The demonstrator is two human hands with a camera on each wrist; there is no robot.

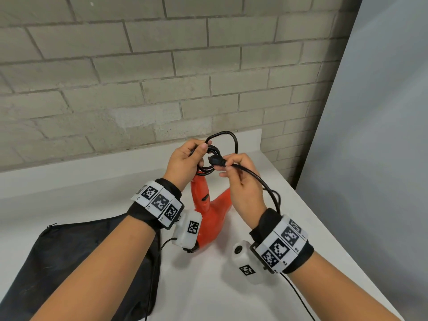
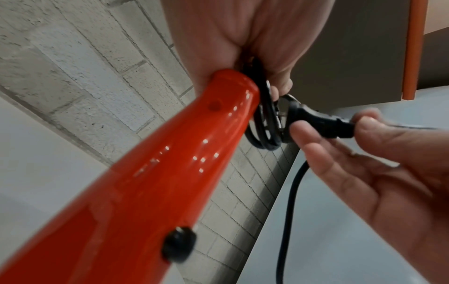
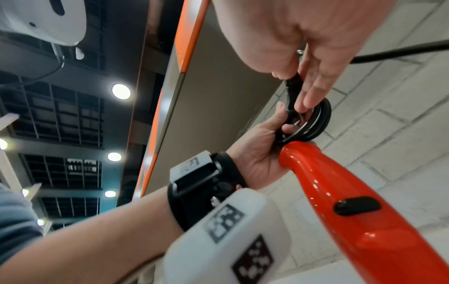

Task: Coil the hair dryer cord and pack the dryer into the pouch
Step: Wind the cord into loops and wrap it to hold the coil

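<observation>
The left hand is gripping the coiled cord at the handle end of the red dryer, fingers curled round the loops. The right hand is pinching the plug between thumb and forefinger, its other fingers lying loosely extended. The plug is sitting just beside the coil, its prongs pointing into the loops. One larger loop is rising above both hands. The dryer is hanging down from the left hand, its body reaching the white counter between the wrists. The black pouch is lying flat on the counter beneath the left forearm, apart from the dryer.
</observation>
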